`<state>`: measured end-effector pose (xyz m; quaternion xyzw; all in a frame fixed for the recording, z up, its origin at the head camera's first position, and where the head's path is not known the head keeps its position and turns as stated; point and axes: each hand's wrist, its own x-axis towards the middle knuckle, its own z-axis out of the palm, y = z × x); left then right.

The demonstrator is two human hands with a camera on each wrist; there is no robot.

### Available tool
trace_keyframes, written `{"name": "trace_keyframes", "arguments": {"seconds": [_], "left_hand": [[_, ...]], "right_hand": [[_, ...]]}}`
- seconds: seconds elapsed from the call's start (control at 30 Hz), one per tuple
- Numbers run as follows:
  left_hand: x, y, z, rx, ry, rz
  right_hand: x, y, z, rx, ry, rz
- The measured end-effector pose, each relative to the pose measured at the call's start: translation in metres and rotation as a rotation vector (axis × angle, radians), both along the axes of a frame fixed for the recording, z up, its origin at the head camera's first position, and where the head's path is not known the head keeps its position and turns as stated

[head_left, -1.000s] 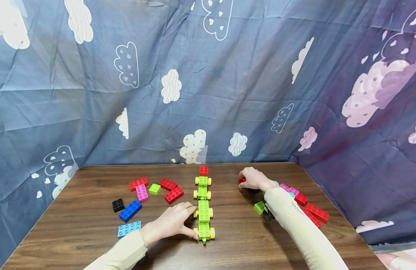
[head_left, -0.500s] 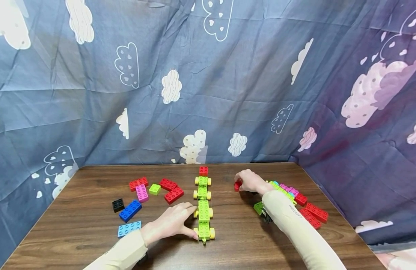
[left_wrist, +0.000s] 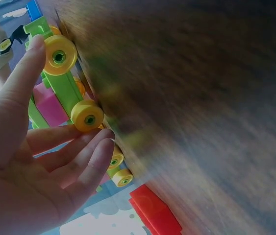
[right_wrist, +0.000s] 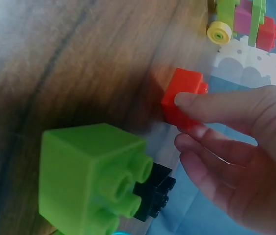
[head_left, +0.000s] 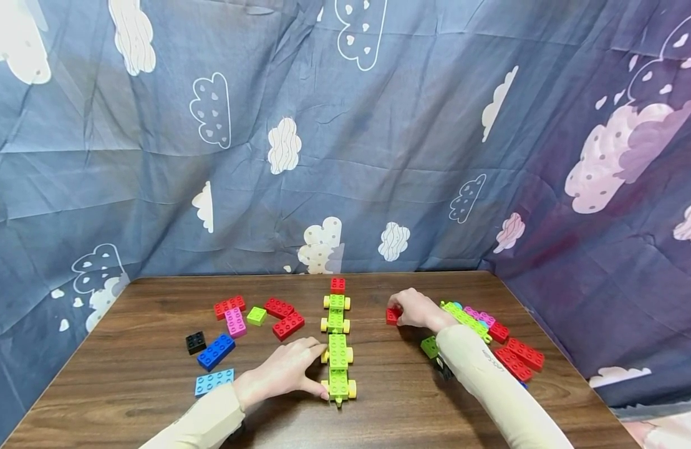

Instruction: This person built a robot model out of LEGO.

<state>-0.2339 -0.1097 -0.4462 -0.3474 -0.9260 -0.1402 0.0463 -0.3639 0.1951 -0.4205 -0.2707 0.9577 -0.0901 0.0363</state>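
A toy train of lime-green building-block cars (head_left: 338,350) with yellow wheels stands lengthwise mid-table. A red brick (head_left: 337,285) tops its far end. My left hand (head_left: 284,372) rests along the train's left side, fingers fairly straight. In the left wrist view its thumb touches one yellow wheel (left_wrist: 60,55) and a finger touches another wheel (left_wrist: 87,116). To the right of the train, my right hand (head_left: 418,310) pinches a small red brick (head_left: 392,317) between thumb and fingers. That red brick (right_wrist: 179,90) is low over the tabletop; whether it touches is unclear.
Left of the train lie red bricks (head_left: 289,325), a pink brick (head_left: 236,322), a blue brick (head_left: 216,351), a light blue brick (head_left: 214,381) and a black brick (head_left: 196,342). Under my right forearm is a green brick (head_left: 429,347); more red bricks (head_left: 526,353) lie rightward.
My right hand has moved slightly left and nearer with the red brick, uncovering a long green piece behind it. My left hand has stayed in place at the train.
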Motion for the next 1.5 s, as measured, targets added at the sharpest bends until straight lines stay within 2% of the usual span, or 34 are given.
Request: {"name": "trace_keyframes", "arguments": {"seconds": [0.43,0.6,0.83,1.33,1.5], "left_hand": [[0.000,0.000,0.001,0.005,-0.023,0.000],[-0.001,0.000,0.000,0.006,-0.030,-0.002],[0.000,0.000,-0.001,0.010,-0.005,-0.001],[0.000,-0.001,-0.001,0.009,0.000,0.000],[-0.002,0.000,-0.001,0.014,-0.008,-0.002]], "right_hand": [[0.015,-0.001,-0.003,-0.088,0.068,0.040],[0.026,-0.006,0.004,-0.109,0.086,0.081],[0.042,-0.017,0.017,-0.119,0.160,0.146],[0.067,-0.046,0.036,-0.163,0.212,0.251],[0.072,-0.052,0.039,-0.186,0.192,0.275]]}}
